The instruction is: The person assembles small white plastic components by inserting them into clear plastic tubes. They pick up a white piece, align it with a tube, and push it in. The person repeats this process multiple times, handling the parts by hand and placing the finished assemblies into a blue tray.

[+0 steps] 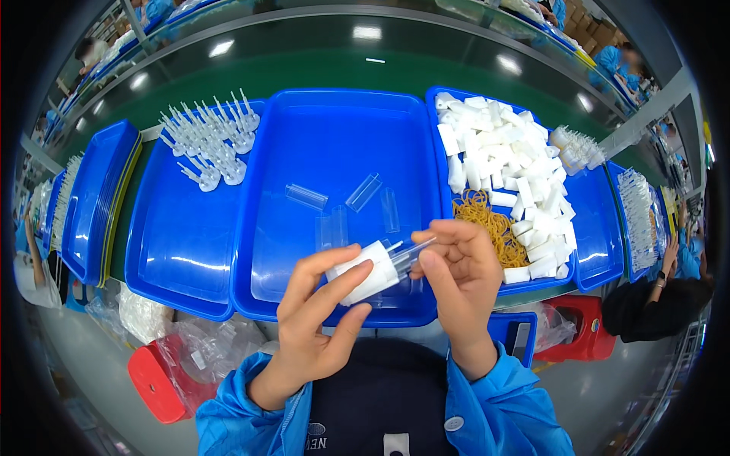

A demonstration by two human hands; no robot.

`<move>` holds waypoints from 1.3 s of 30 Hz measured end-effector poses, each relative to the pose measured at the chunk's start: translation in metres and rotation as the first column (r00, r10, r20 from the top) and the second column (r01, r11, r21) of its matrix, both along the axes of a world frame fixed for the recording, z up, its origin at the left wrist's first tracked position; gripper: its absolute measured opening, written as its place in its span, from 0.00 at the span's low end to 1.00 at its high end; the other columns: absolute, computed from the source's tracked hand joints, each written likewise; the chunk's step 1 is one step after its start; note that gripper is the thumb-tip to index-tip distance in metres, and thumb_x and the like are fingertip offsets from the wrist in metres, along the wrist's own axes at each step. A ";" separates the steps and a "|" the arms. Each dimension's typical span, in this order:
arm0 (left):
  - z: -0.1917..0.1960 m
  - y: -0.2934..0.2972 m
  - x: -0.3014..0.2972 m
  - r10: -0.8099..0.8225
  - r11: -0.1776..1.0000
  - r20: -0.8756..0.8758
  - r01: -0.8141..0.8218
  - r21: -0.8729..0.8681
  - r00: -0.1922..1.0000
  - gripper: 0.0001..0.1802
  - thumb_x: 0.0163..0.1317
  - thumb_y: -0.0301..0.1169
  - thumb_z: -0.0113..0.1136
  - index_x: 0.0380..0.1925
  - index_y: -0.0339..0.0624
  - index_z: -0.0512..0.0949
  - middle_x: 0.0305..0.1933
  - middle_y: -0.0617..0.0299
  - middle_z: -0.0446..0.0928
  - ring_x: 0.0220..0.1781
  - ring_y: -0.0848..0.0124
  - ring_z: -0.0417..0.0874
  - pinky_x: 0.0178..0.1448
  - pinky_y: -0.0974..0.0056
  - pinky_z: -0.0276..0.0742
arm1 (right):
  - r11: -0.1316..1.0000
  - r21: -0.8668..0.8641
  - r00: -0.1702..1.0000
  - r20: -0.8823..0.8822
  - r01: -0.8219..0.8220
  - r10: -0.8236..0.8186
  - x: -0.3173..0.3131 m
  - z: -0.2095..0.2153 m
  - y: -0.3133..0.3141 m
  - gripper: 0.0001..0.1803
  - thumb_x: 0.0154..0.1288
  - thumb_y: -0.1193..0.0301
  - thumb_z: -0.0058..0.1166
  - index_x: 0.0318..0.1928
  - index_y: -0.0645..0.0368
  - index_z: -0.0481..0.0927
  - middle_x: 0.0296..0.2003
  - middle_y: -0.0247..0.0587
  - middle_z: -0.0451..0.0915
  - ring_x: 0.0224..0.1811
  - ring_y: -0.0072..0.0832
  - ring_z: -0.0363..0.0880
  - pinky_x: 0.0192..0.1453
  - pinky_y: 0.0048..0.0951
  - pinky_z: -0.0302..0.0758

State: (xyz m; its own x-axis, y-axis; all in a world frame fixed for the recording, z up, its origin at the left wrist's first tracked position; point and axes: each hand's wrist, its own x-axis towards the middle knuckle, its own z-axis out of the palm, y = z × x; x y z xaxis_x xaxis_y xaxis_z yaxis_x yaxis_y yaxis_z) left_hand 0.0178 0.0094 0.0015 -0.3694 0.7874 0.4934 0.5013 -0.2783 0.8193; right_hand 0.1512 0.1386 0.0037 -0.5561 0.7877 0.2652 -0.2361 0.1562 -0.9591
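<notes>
Over the middle blue tray [334, 102], my left hand [315, 311] grips a white block [365, 280] between thumb and fingers. Clear tubing [403, 262] sticks out of the block's right end, and a thin white tip shows beside it. My right hand [464, 277] pinches the clear tubing between thumb and forefinger, its other fingers curled. How the tubing sits inside the block is hidden. Several loose clear tubes lie in the tray below, among them one clear tube [306, 197] at the left and another clear tube [363, 192] farther back.
The left tray [163, 251] bears upright white nozzle-like parts [209, 144]. In the right tray are a heap of white blocks [494, 144] and tan rubber bands [490, 224]. Stacked trays [99, 197] stand far left. Red stools [156, 384] are below, and co-workers sit around the edges.
</notes>
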 end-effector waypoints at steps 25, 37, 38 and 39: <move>0.003 0.005 -0.017 0.210 0.964 0.266 -0.245 0.106 0.941 0.25 0.57 0.13 0.58 0.56 0.28 0.69 0.61 0.42 0.66 0.62 0.56 0.75 0.57 0.61 0.83 | 0.638 0.673 0.793 0.589 -0.375 -0.154 -0.004 0.004 0.009 0.17 0.49 0.72 0.66 0.43 0.56 0.80 0.40 0.38 0.76 0.46 0.38 0.72 0.50 0.38 0.65; 0.006 -0.003 -0.011 0.035 0.992 0.371 -0.076 0.096 0.928 0.24 0.57 0.17 0.61 0.55 0.30 0.72 0.59 0.46 0.67 0.60 0.59 0.75 0.57 0.62 0.80 | 0.958 0.285 0.993 0.120 -0.034 0.000 0.009 0.009 0.017 0.12 0.62 0.79 0.55 0.47 0.66 0.79 0.48 0.47 0.74 0.45 0.28 0.75 0.52 0.27 0.71; 0.006 -0.002 -0.010 0.029 0.993 0.363 -0.068 0.095 0.931 0.24 0.56 0.16 0.61 0.54 0.29 0.72 0.58 0.46 0.68 0.60 0.58 0.75 0.57 0.61 0.80 | 0.968 0.251 0.997 0.081 -0.024 0.004 0.010 0.010 0.017 0.12 0.62 0.79 0.55 0.47 0.67 0.79 0.48 0.47 0.73 0.44 0.27 0.74 0.51 0.26 0.72; 0.006 -0.002 -0.010 0.027 0.994 0.350 -0.063 0.092 0.936 0.24 0.55 0.16 0.62 0.54 0.29 0.73 0.58 0.46 0.68 0.60 0.58 0.75 0.58 0.61 0.80 | 0.974 0.225 0.998 0.059 -0.037 0.024 0.012 0.009 0.018 0.12 0.63 0.79 0.55 0.48 0.68 0.78 0.47 0.46 0.74 0.44 0.26 0.74 0.50 0.25 0.72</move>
